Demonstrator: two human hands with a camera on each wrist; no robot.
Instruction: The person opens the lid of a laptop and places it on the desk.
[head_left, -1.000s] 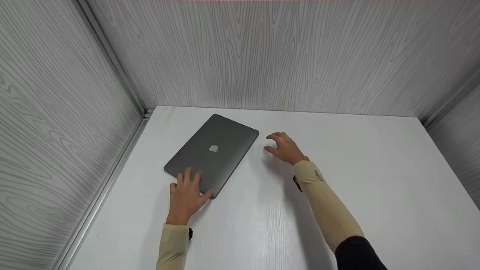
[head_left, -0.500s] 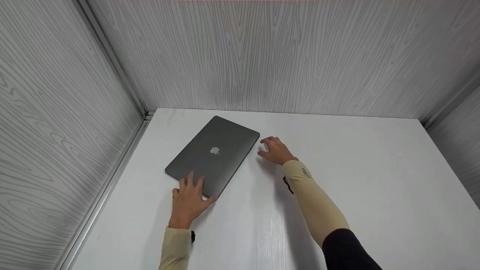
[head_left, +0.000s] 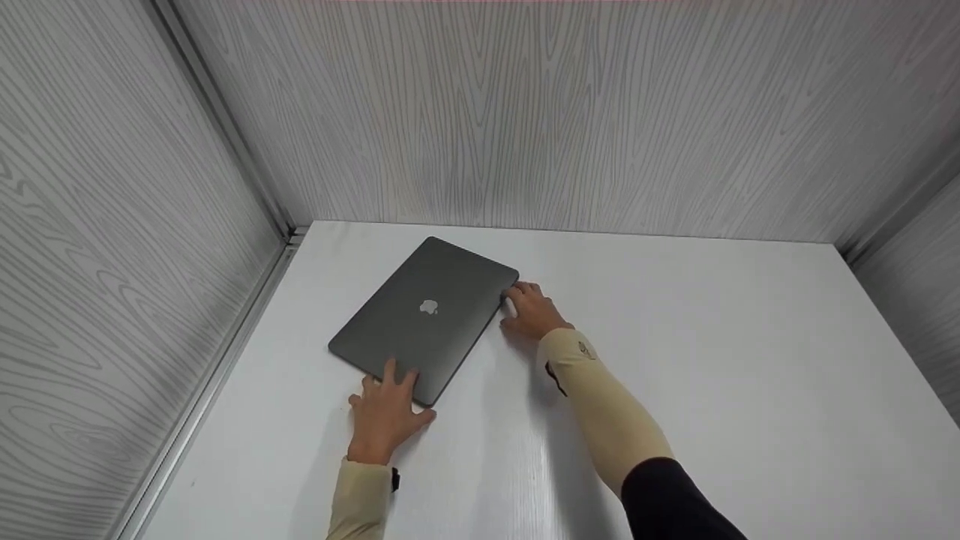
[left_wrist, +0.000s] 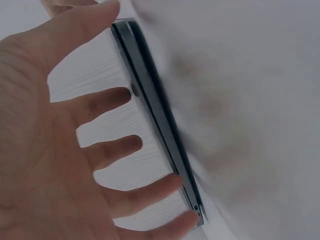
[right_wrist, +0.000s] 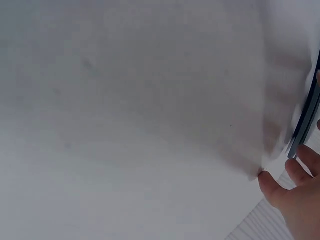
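A dark grey closed laptop (head_left: pixel 420 330) with a pale apple logo lies flat and slanted on the white table, left of the middle. At its near edge is my left hand (head_left: pixel 384 420), fingers spread, some fingertips over the lid and the thumb beside the near corner. In the left wrist view the fingers (left_wrist: pixel 115 102) fan out towards the laptop's thin edge (left_wrist: pixel 155 110). My right hand (head_left: pixel 534 313) is at the laptop's right long edge near the far corner, fingers slightly bent. The right wrist view catches only part of that hand (right_wrist: pixel 300 200) beside the laptop's edge (right_wrist: pixel 307 117).
The white tabletop (head_left: pixel 712 360) stretches off to the right. A grey wood-grain panel (head_left: pixel 525 112) stands behind it, and a similar panel (head_left: pixel 97 262) with a metal strip runs along the left side.
My right hand has moved left, from apart to the laptop's right edge. My left hand has shifted slightly right and back towards me along the near edge. The laptop appears to stay in place.
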